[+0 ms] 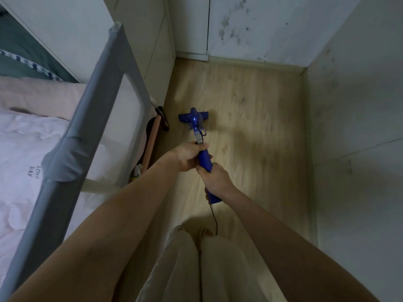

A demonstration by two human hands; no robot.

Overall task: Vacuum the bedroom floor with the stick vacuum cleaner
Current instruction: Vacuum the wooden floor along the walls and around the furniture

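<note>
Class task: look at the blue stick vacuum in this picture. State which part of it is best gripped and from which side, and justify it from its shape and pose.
Grip the stick vacuum by its long blue handle, from above at the person's end. It slants up from the floor head, and is slim enough for the left hand and right hand to wrap it.

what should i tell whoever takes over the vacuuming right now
Left hand grips the vacuum handle high up; right hand grips it lower, near the cord.
Head sits flat on the floor, close to the bed side, in the strip between bed and wall.
Done: cannot tell which parts are already vacuumed.
Left: the floor ahead to the far wall and along the right wall. Mind the cord by the feet.
</note>
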